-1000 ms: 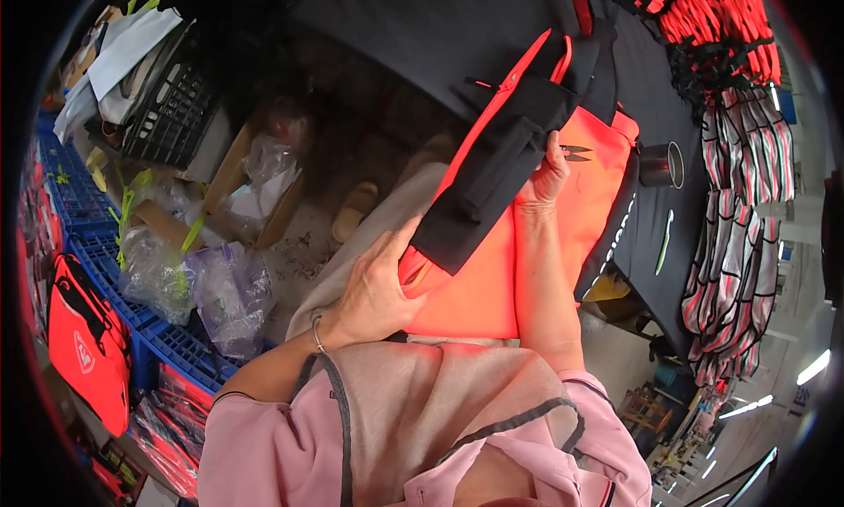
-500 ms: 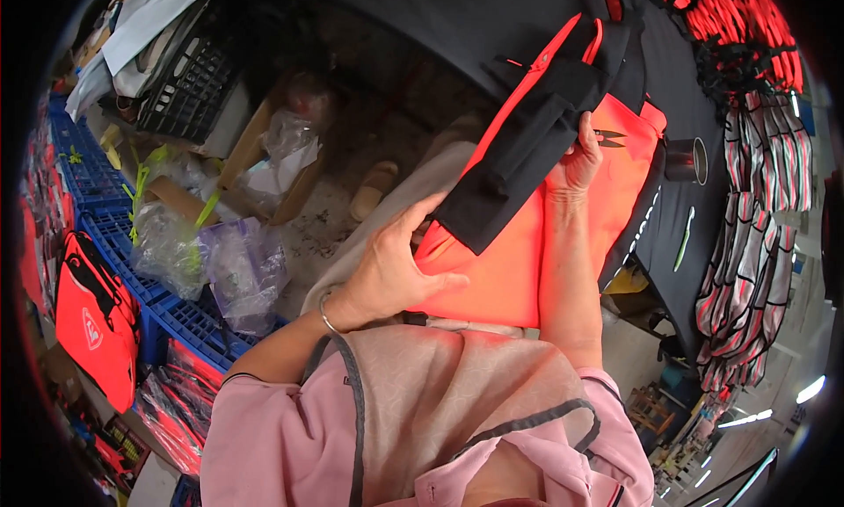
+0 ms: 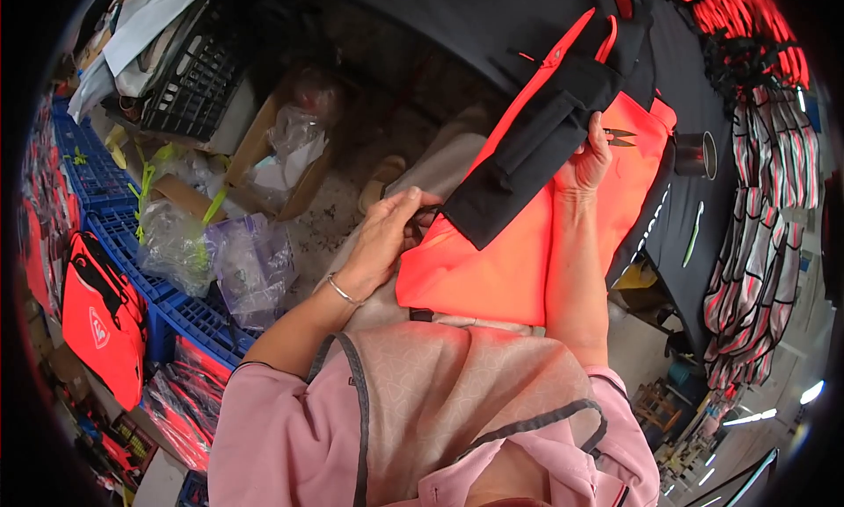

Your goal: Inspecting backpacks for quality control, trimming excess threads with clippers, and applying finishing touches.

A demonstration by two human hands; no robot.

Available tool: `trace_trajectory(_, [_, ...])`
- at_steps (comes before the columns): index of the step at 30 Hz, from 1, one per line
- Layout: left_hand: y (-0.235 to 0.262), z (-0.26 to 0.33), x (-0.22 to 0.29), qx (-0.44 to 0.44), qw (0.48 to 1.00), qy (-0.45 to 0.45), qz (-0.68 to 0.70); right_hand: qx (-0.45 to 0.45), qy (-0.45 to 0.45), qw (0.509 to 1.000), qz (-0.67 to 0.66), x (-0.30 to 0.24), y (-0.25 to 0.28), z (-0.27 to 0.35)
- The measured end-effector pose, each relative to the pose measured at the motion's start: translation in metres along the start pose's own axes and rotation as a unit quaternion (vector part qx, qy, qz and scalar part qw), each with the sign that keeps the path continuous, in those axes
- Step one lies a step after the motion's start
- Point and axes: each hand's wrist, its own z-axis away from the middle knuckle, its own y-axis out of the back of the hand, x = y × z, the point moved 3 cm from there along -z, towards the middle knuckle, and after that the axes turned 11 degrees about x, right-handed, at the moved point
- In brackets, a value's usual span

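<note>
Left hand moves to the lower corner while the right hand keeps its hold.

The left hand [image 3: 382, 236], a second ago laid flat on the bag's lower end, now sits at the left edge with fingers curled by the black panel's corner; they are partly hidden, so I cannot tell whether they pinch anything. The right hand [image 3: 584, 162] still pinches the far edge of the black panel [image 3: 532, 147], dark-bladed snips [image 3: 621, 138] beside its thumb. The orange bag [image 3: 492, 274] lies across the person's lap, its upper part reaching the dark surface [image 3: 690, 283]. Attention seems to have shifted to that corner, with the right hand apparently steadying the bag.
</note>
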Motion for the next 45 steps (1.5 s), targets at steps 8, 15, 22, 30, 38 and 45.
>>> trace_trajectory(8, [-0.017,0.024,0.008,-0.223,0.962,-0.073,0.137,-0.003,0.006,1.0,-0.009,-0.001,-0.007,0.003])
trace_trajectory(15, [-0.028,0.039,0.004,-0.066,0.962,-0.227,-0.136,0.046,0.012,0.991,0.123,-0.025,-0.008,0.012])
trace_trajectory(22, [-0.031,0.041,0.013,0.005,0.945,-0.26,-0.198,0.108,0.246,0.666,0.696,-0.074,-0.083,0.119])
trace_trajectory(30, [-0.036,0.044,0.019,0.022,0.938,-0.266,-0.221,-0.318,0.366,0.353,0.8,-0.02,-0.126,0.147])
trace_trajectory(38, [-0.034,0.044,0.015,0.032,0.937,-0.279,-0.208,-0.422,0.398,0.267,0.77,-0.003,-0.137,0.136])
trace_trajectory(45, [-0.034,0.042,0.019,0.021,0.942,-0.248,-0.226,-0.46,0.379,0.228,0.77,0.0,-0.146,0.131])
